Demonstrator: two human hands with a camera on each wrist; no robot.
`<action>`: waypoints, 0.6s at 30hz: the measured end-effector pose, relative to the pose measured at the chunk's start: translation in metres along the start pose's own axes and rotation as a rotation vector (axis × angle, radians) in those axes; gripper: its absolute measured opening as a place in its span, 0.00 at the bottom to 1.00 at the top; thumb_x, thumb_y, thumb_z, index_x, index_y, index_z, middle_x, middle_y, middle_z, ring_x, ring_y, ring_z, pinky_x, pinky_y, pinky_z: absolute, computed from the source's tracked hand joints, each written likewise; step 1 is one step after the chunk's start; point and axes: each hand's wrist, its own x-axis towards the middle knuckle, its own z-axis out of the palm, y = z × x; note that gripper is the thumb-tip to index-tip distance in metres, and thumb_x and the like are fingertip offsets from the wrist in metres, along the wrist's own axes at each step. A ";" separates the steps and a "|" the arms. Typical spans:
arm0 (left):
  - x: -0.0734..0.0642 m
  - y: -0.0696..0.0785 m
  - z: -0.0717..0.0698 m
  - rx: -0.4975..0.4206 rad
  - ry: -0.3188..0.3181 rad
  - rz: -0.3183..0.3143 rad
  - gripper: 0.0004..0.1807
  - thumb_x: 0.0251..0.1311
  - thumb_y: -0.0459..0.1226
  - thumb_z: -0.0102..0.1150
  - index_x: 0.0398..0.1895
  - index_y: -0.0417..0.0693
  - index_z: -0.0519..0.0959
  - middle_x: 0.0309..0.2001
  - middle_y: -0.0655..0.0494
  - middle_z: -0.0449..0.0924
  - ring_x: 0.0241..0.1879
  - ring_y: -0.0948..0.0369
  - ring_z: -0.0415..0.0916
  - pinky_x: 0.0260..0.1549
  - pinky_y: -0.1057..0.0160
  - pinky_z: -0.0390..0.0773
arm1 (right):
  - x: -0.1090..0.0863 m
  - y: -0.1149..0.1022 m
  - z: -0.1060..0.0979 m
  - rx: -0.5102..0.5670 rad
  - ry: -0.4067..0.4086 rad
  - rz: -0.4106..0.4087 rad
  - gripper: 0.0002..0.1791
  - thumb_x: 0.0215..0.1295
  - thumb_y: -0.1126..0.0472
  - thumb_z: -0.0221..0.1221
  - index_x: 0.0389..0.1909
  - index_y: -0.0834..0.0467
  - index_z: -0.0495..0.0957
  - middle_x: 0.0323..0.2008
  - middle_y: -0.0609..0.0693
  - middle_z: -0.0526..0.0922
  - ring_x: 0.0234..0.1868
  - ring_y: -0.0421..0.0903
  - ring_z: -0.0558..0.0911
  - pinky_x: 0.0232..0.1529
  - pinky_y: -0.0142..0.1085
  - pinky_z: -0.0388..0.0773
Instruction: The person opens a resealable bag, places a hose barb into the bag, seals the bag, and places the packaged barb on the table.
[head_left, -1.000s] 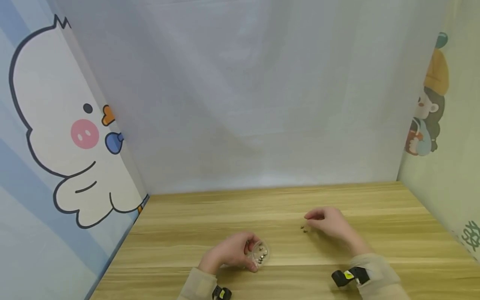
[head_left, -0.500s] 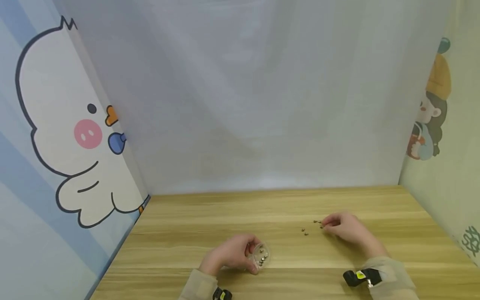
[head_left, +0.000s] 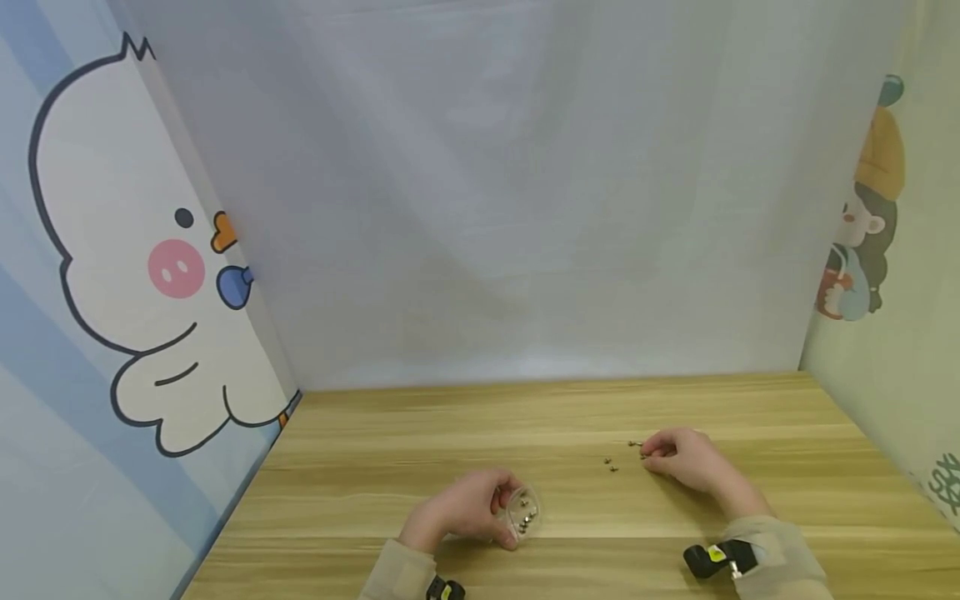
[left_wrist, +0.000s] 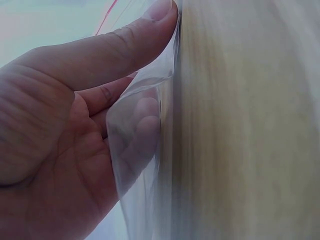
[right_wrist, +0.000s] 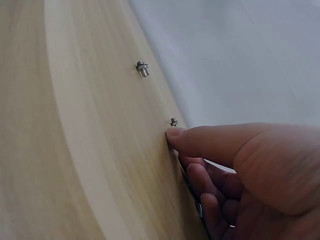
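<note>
My left hand (head_left: 467,505) grips a clear plastic bag (head_left: 534,510) low over the table, thumb on the near side. Several small metal fittings (head_left: 527,518) show inside it. In the left wrist view, the clear film (left_wrist: 135,125) stretches between thumb and fingers. My right hand (head_left: 688,458) is down at the table, thumb and index fingertips around one small fitting (head_left: 642,457); the thumb hides most of this in the right wrist view. More loose fittings (head_left: 611,465) lie to its left. In the right wrist view, one fitting (right_wrist: 143,68) shows a ringed collar.
The wooden table (head_left: 375,433) reaches back to a pale grey curtain (head_left: 480,208). Cartoon-printed panels flank it at left (head_left: 97,275) and right (head_left: 900,350). A black wrist camera (head_left: 708,558) is strapped to the right sleeve.
My right hand has moved rightward from beside the left pair of fittings, uncovering others, and has stayed almost still over the last half second. The left hand still holds the bag in place.
</note>
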 end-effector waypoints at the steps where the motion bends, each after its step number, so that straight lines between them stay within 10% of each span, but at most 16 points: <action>1: 0.000 0.000 0.000 0.000 0.000 -0.001 0.31 0.40 0.29 0.88 0.50 0.45 0.81 0.34 0.62 0.75 0.33 0.67 0.70 0.35 0.69 0.74 | 0.000 0.000 0.000 -0.003 0.001 0.000 0.07 0.69 0.62 0.70 0.44 0.60 0.87 0.37 0.47 0.85 0.40 0.44 0.81 0.45 0.45 0.78; 18: -0.001 0.000 0.000 0.007 0.009 -0.002 0.30 0.40 0.29 0.89 0.47 0.47 0.80 0.33 0.61 0.74 0.31 0.68 0.69 0.34 0.69 0.73 | -0.001 -0.001 0.002 -0.041 -0.003 -0.013 0.06 0.72 0.60 0.69 0.41 0.59 0.87 0.35 0.46 0.84 0.37 0.44 0.78 0.43 0.44 0.76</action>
